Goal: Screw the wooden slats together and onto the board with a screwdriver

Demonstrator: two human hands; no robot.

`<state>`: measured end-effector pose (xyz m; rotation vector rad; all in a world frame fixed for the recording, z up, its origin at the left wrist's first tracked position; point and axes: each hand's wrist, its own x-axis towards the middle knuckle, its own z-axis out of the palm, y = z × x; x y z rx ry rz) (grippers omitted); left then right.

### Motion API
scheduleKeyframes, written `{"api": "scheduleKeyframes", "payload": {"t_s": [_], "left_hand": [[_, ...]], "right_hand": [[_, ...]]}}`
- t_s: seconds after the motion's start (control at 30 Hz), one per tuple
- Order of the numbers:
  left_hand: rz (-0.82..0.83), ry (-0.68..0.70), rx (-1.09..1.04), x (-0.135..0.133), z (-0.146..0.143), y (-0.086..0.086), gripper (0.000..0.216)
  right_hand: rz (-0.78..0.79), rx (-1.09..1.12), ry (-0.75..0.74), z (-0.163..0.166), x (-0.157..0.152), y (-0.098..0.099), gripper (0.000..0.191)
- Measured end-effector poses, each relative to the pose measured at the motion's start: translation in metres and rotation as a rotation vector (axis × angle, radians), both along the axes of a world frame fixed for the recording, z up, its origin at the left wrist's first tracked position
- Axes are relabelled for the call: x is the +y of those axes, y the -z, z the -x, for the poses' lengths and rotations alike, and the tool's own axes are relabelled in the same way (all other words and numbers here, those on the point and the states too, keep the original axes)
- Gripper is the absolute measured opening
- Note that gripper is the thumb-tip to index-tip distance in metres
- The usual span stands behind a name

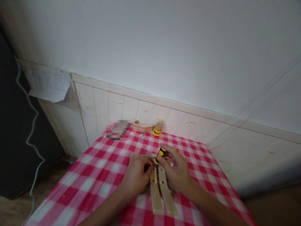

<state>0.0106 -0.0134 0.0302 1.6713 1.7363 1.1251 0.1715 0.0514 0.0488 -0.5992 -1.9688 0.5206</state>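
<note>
My right hand (176, 171) is closed around a small yellow-and-black screwdriver (160, 155), whose tip points down-left toward the top of two pale wooden slats (162, 195). The slats lie side by side on a red-and-white checked tablecloth (98, 169) and run toward me. My left hand (136, 177) is curled beside the slats' far end, fingers pinched near the screwdriver tip; what it holds is hidden. A wooden piece (135, 156) shows just beyond its knuckles.
At the table's far edge, against the panelled wall, stand a curved wooden part (141, 126), a yellow bit holder (158, 128), a small metal piece (141, 137) and a blurred object (117, 130). A white cable (31, 131) hangs at the left.
</note>
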Motion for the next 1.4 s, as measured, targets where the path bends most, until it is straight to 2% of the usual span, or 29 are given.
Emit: {"api": "scheduleKeyframes", "payload": {"t_s": [0.2, 0.43, 0.87, 1.4], "left_hand": [[0.006, -0.002, 0.006, 0.001, 0.000, -0.001, 0.017], [0.005, -0.005, 0.005, 0.001, 0.000, 0.000, 0.017], [0.008, -0.006, 0.039, 0.002, 0.000, 0.001, 0.018], [0.011, -0.008, 0.034, 0.000, -0.001, -0.002, 0.018]], "right_hand": [[0.079, -0.049, -0.055, -0.003, -0.004, -0.002, 0.041], [0.113, -0.004, -0.071, -0.001, -0.004, -0.003, 0.039], [0.022, -0.004, -0.033, -0.001, -0.004, -0.008, 0.037], [0.048, 0.033, -0.007, 0.002, -0.004, -0.009, 0.031]]}}
